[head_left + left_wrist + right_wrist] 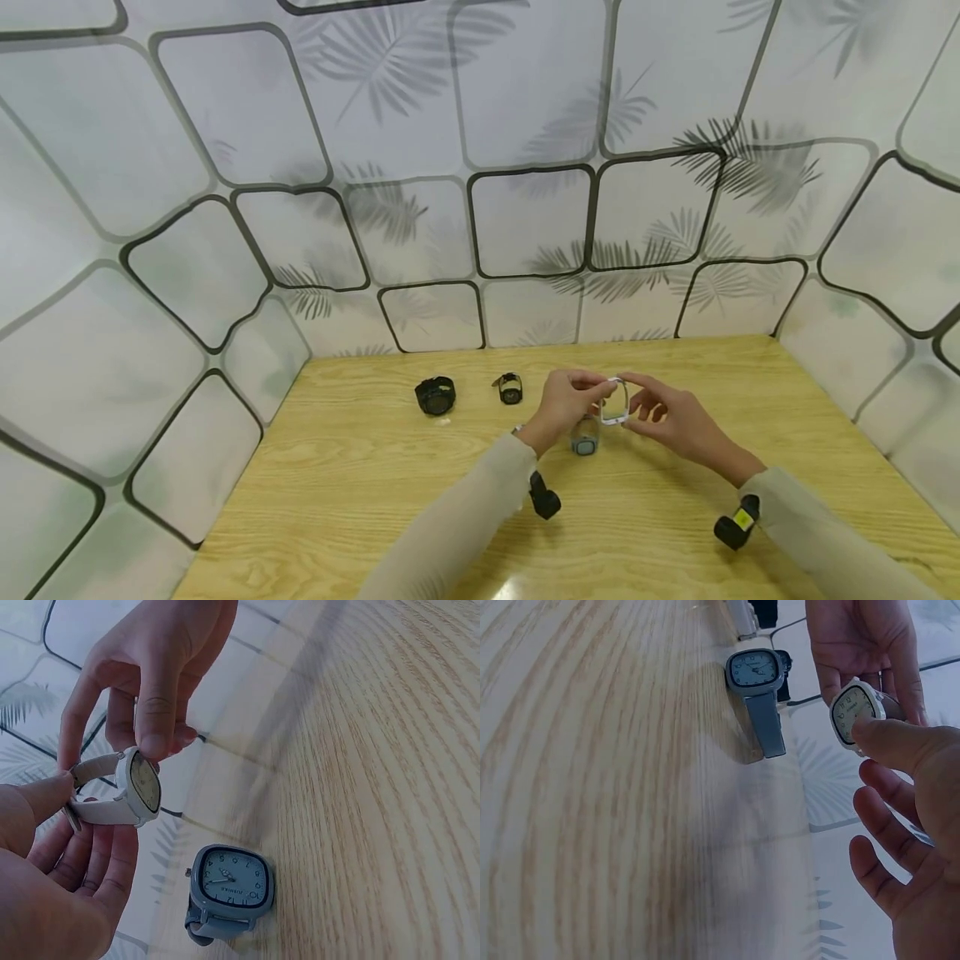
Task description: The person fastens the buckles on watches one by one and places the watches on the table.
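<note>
Between the two hands is a white wristwatch [616, 420], held up off the table with its strap looped. My left hand [562, 406] pinches the strap's buckle end between thumb and fingers, as the left wrist view shows. From the other side my right hand [681, 422] grips the watch case, its thumb on the dial [846, 706] in the right wrist view. Just below the hands a grey-blue square wristwatch [234, 879] lies on the table, dial facing up, touched by neither hand.
Farther left on the wooden table [352, 500] lie a large black watch [436, 397] and a smaller dark watch [511, 390]. Patterned cloth walls [532, 221] enclose the table at the back and both sides. A black wrist camera [545, 502] hangs beneath the left forearm.
</note>
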{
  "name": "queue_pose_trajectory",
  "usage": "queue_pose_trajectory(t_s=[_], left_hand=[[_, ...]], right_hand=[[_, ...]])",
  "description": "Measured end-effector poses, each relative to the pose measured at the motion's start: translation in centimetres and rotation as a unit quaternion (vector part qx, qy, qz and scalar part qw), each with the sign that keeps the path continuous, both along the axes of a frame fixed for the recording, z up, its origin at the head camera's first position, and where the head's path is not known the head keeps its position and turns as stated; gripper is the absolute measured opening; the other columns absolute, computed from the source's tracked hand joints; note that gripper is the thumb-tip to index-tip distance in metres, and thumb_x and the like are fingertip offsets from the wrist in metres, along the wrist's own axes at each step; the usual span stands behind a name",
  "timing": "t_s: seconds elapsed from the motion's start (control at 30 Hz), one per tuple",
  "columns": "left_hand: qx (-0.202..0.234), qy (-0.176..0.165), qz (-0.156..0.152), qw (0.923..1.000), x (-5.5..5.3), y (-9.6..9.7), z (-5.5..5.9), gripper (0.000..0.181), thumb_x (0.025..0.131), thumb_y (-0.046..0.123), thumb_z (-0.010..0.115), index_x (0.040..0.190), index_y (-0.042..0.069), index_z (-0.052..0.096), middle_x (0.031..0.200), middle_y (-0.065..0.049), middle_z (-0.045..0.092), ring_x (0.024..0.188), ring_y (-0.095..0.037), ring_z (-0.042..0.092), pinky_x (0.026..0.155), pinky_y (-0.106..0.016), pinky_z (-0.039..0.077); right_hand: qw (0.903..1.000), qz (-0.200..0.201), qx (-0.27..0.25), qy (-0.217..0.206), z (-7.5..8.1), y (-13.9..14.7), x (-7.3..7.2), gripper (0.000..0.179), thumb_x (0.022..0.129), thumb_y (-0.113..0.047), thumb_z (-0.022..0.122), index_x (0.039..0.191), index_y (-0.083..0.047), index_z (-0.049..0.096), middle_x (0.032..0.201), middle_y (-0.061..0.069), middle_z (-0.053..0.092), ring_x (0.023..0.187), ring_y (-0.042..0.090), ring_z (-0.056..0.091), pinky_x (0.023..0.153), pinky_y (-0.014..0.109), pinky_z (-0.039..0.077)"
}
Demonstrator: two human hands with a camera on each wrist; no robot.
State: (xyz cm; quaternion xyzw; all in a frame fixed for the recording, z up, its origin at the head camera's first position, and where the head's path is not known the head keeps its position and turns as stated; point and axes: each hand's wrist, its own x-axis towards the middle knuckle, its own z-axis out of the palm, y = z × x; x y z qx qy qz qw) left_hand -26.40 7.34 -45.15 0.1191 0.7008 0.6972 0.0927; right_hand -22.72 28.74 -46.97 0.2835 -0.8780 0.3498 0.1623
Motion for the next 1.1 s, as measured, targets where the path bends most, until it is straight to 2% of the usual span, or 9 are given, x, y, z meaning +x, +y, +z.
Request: queue_pose_trajectory(t_s=[0.17,0.27,0.37,0.47,0.57,0.7,0.8,0.93,1.1], left_hand=[[0.033,-0.03,-0.007,0.999,-0.1,-0.1,0.0,0.008,0.092,0.014,0.08,0.095,0.007,0.081,0.101,-0.028,0.073,0.08,-0.039,0.074,0.066,-0.039,0.063],[0.068,-0.051,-0.012,0.9963,-0.1,0.0,0.1,0.008,0.093,0.012,0.078,0.097,0.004,0.08,0.107,-0.032,0.071,0.074,-0.03,0.075,0.068,-0.038,0.063],[0.087,-0.055,-0.004,0.9946,-0.1,0.2,0.2,0.008,0.093,0.01,0.077,0.097,0.003,0.079,0.107,-0.033,0.07,0.071,-0.025,0.074,0.07,-0.039,0.063],[0.097,-0.056,0.01,0.9937,-0.1,0.2,0.4,0.007,0.094,0.01,0.077,0.097,0.004,0.079,0.102,-0.031,0.071,0.073,-0.029,0.074,0.07,-0.039,0.063],[0.106,-0.058,0.021,0.9924,0.0,0.3,0.4,0.008,0.093,0.011,0.078,0.097,0.004,0.079,0.092,-0.023,0.074,0.082,-0.04,0.073,0.069,-0.039,0.063],[0.109,-0.058,0.029,0.992,0.0,0.4,0.3,0.008,0.093,0.012,0.078,0.097,0.005,0.079,0.084,-0.013,0.074,0.093,-0.049,0.07,0.067,-0.038,0.063],[0.1,-0.054,0.035,0.9929,0.0,0.5,0.3,0.007,0.093,0.011,0.078,0.096,0.005,0.08,0.087,-0.018,0.075,0.086,-0.045,0.073,0.066,-0.038,0.063],[0.091,-0.049,0.042,0.9937,0.0,0.6,0.2,0.008,0.093,0.012,0.078,0.096,0.004,0.08,0.097,-0.025,0.074,0.076,-0.032,0.074,0.066,-0.037,0.063],[0.058,-0.026,0.014,0.9979,-0.3,-0.1,0.1,0.015,0.096,0.017,0.076,0.103,0.005,0.079,0.099,-0.019,0.076,0.086,-0.038,0.074,0.07,-0.036,0.063]], right_hand=[[0.9999,0.005,0.003,0.016,0.0,-0.5,-0.3,0.055,0.089,-0.002,0.08,0.14,-0.01,0.061,0.095,-0.001,0.07,0.073,0.004,0.062,0.062,0.029,0.056],[0.9998,0.011,0.012,0.009,-0.1,-0.8,-0.2,0.061,0.089,-0.004,0.08,0.145,-0.007,0.056,0.101,0.004,0.069,0.075,0.005,0.064,0.063,0.028,0.056],[1.0,0.002,0.008,-0.002,-0.3,-1.0,-0.2,0.066,0.089,-0.007,0.082,0.148,-0.005,0.053,0.104,0.005,0.069,0.075,0.006,0.065,0.063,0.028,0.056],[0.9999,-0.013,-0.004,-0.011,-0.5,-1.2,0.0,0.071,0.087,-0.011,0.084,0.15,-0.007,0.052,0.108,0.004,0.07,0.075,0.006,0.064,0.064,0.029,0.056],[0.9996,-0.02,-0.013,-0.011,-0.6,-1.4,0.0,0.074,0.086,-0.015,0.086,0.151,-0.008,0.051,0.11,0.004,0.072,0.074,0.005,0.063,0.065,0.029,0.056],[0.9993,-0.028,-0.025,0.006,-0.8,-1.8,0.0,0.076,0.082,-0.011,0.088,0.149,-0.006,0.052,0.106,0.005,0.072,0.072,0.005,0.063,0.063,0.029,0.055],[0.9989,-0.035,-0.027,0.018,-0.9,-2.0,-0.1,0.074,0.081,-0.008,0.089,0.146,-0.006,0.054,0.101,0.002,0.072,0.07,0.003,0.062,0.062,0.028,0.055],[0.9988,-0.036,-0.026,0.022,-0.8,-2.1,-0.2,0.072,0.08,-0.005,0.088,0.145,-0.006,0.055,0.096,0.001,0.071,0.069,0.003,0.061,0.061,0.028,0.055],[0.9994,-0.02,-0.025,0.012,-0.4,-1.9,-0.4,0.069,0.082,-0.003,0.086,0.144,-0.002,0.055,0.095,0.0,0.071,0.07,0.003,0.062,0.061,0.028,0.056]])
